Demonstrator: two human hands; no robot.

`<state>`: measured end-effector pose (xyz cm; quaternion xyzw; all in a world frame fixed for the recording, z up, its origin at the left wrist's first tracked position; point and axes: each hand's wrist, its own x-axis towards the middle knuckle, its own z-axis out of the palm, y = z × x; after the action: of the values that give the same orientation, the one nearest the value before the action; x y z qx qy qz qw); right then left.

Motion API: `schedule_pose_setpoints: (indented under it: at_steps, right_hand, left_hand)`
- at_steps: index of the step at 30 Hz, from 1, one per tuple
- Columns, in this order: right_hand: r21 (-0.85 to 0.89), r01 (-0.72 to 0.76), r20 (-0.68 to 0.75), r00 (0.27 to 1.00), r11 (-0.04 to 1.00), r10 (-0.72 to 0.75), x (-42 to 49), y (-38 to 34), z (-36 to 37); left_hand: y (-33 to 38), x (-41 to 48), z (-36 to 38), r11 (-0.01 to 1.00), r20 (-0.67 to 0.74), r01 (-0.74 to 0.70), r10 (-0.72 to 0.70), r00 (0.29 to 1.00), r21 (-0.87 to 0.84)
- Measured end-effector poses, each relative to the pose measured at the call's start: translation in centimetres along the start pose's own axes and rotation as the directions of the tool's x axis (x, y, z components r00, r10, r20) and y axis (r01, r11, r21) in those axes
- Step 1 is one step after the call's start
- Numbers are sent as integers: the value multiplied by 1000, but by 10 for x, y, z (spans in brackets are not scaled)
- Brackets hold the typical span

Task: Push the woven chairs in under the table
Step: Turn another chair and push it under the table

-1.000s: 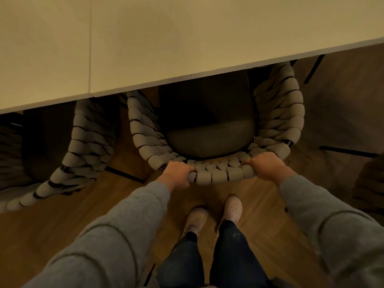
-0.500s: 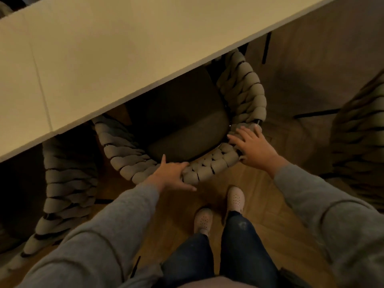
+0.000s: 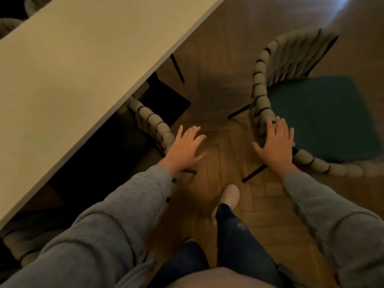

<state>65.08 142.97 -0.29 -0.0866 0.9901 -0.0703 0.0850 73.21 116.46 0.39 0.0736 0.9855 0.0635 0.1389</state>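
A pale table (image 3: 83,65) runs diagonally across the upper left. One woven chair (image 3: 153,121) sits tucked under its edge, only its braided rim showing. A second woven chair (image 3: 261,84) with a dark green seat cushion stands out on the floor at the right, apart from the table. My left hand (image 3: 184,148) hovers open beside the tucked chair's rim, fingers spread, holding nothing. My right hand (image 3: 275,142) is open, fingers spread, and rests on the braided rim of the second chair.
Herringbone wood floor (image 3: 220,154) lies between the two chairs. My legs and one pale shoe (image 3: 229,194) stand on it. Another woven chair's rim (image 3: 18,244) shows at the lower left under the table.
Both hands let go of the tucked chair's backrest. The view swung right; my right hand moved onto the rim of the second chair, which now shows with its green seat.
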Motion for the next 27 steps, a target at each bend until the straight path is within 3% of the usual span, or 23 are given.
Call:
schedule_pose_setpoints:
  at_steps: [5, 10, 13, 16, 21, 23, 27]
  right_hand:
    - [132, -281, 169, 951, 951, 258, 32, 53, 0]
    - [309, -431, 483, 839, 848, 250, 62, 67, 4]
    - [304, -451, 559, 798, 839, 226, 83, 60, 5]
    - [230, -462, 570, 777, 856, 267, 102, 54, 7]
    - [159, -592, 469, 750, 790, 467, 110, 33, 21]
    - [148, -598, 436, 754, 788, 490, 109, 32, 25]
    - [142, -589, 474, 746, 796, 468, 110, 35, 23]
  left_hand:
    - [40, 103, -28, 991, 94, -102, 94, 991, 82]
    - [70, 186, -53, 942, 162, -297, 272, 949, 157]
    - [75, 232, -59, 889, 144, -395, 370, 918, 232]
    - [78, 280, -59, 785, 156, -505, 483, 862, 359]
    - [93, 352, -64, 506, 433, -667, 511, 742, 547]
    - [94, 373, -68, 409, 493, -728, 544, 679, 550]
    - [92, 388, -66, 321, 548, -794, 589, 594, 516]
